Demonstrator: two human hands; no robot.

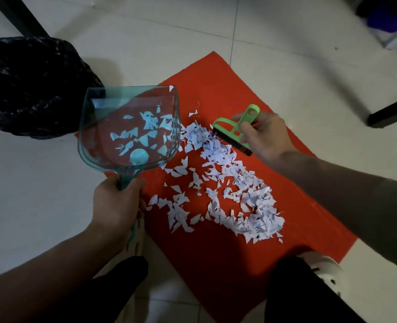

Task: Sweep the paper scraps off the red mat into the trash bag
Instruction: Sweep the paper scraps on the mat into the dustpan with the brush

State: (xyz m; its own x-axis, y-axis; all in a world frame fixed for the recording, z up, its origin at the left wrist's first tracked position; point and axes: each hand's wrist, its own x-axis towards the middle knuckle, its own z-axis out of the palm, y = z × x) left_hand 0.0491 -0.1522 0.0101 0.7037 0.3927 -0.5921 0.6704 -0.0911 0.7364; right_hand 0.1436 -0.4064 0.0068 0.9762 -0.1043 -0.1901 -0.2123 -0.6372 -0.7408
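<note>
A red mat (pixel 216 264) lies on the tiled floor with many white paper scraps (pixel 237 194) strewn over its middle. My left hand (pixel 116 203) grips the handle of a clear teal dustpan (pixel 99 141), held above the mat's left edge with several scraps inside. My right hand (pixel 265 136) holds a small green hand brush (pixel 233 129), its dark bristles at the top of the scrap pile. The black trash bag (pixel 30 85) stands open at the left, just beyond the dustpan.
Black furniture legs (pixel 20 17) cross the top left and another (pixel 390 113) sits at the right. A purple object (pixel 383 15) is in the top right corner. My knees and white shoes (pixel 325 269) are at the mat's near edge.
</note>
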